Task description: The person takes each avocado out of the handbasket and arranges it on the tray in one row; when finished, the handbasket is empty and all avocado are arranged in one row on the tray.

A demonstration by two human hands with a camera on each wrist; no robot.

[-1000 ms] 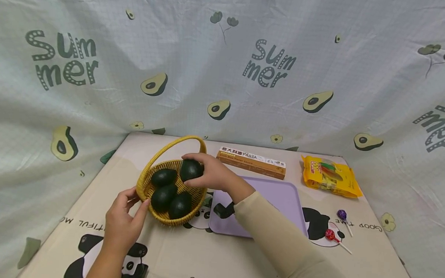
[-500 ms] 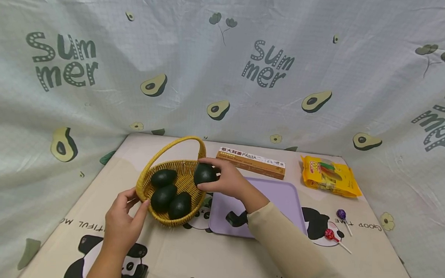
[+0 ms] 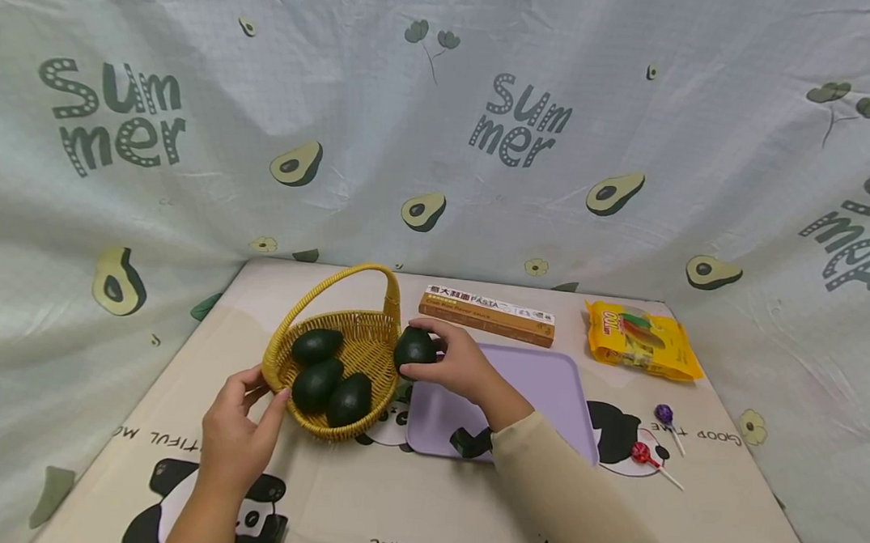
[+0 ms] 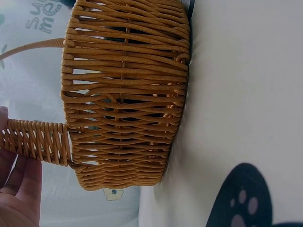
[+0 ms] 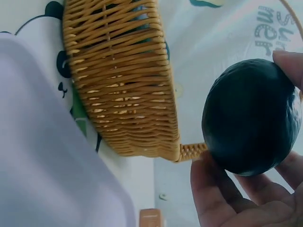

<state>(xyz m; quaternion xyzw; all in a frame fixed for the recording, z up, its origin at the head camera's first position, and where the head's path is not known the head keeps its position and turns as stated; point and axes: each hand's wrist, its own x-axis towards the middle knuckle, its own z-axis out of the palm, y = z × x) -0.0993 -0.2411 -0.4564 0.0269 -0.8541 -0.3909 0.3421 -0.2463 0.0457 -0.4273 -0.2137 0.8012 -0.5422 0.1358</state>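
Note:
Dark green avocado (image 3: 414,349) is held between the thumb and fingers of my right hand (image 3: 463,370), raised beside the right rim of the yellow wicker basket (image 3: 326,434). The right wrist view shows the same avocado (image 5: 251,118) apart from the basket wall (image 5: 123,85). My left hand (image 3: 238,429) pinches the base of the basket handle at its left side; in the left wrist view the fingers wrap that handle (image 4: 38,139). Inside the basket lie three more avocados, one at the back (image 3: 317,346), one in the middle (image 3: 317,385) and one in front (image 3: 350,400).
Right of the basket lies a lilac tray (image 3: 546,390), partly under my right forearm. Behind it is a pasta box (image 3: 487,315). A yellow snack bag (image 3: 643,341) sits at the back right, with a purple lollipop (image 3: 664,414) and a red lollipop (image 3: 642,453) nearer.
My right hand has lifted an avocado out of the basket's back right and carried it rightward past the rim. The left hand has stayed on the handle.

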